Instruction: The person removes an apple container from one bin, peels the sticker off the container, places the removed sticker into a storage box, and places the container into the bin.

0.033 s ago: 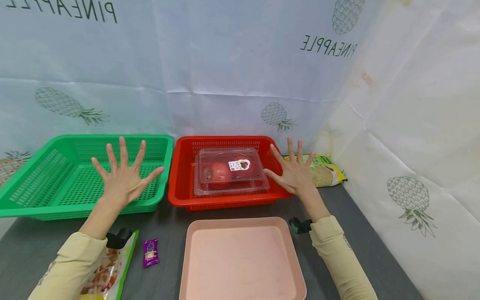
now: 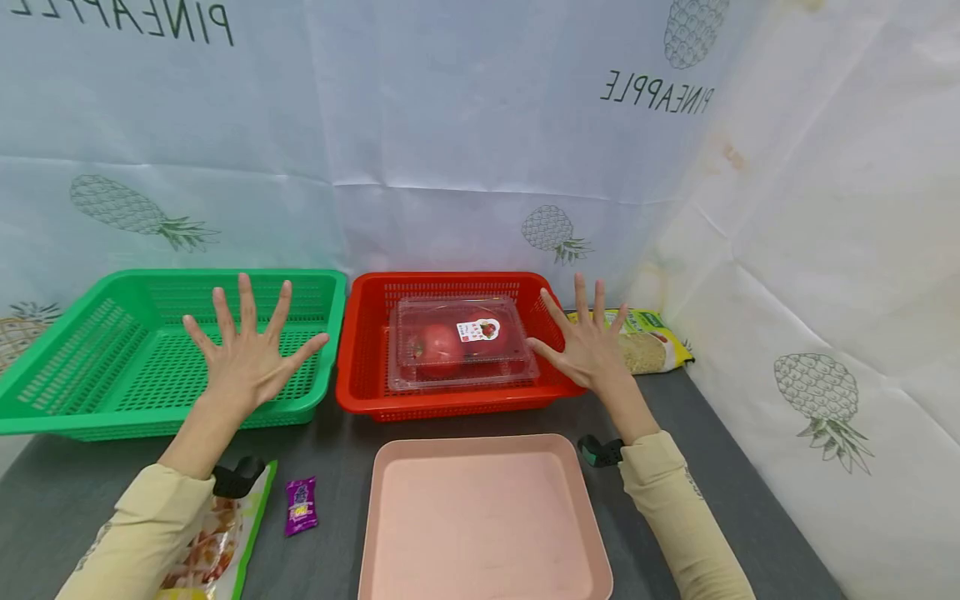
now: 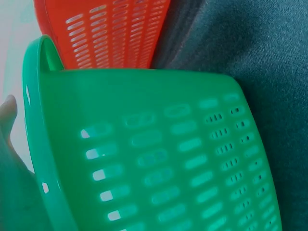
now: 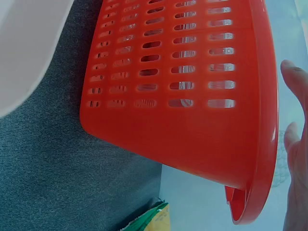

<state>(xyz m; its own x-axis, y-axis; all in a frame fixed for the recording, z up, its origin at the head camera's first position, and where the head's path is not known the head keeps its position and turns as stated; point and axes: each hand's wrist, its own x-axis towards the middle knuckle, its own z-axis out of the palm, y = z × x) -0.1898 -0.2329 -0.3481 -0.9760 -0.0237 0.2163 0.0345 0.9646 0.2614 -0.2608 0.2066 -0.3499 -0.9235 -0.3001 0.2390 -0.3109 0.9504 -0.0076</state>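
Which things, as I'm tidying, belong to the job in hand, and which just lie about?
Probably the job:
green basket, by the left grip
red basket, by the right grip
box inside

Probably lying about:
pink tray
purple packet
yellow bag
green-edged bag

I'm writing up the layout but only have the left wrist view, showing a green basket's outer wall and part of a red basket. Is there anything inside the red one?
Observer: Yes. The head view shows a clear plastic box lying in the red basket.
Operator: I see only a bit of hand at the edge. Is that side holding anything?
Observer: No. The left hand has its fingers spread wide and holds nothing.
Operator: Anything else out of my sight?
Observer: Yes. A small purple packet lies between a green-edged bag and the pink tray.
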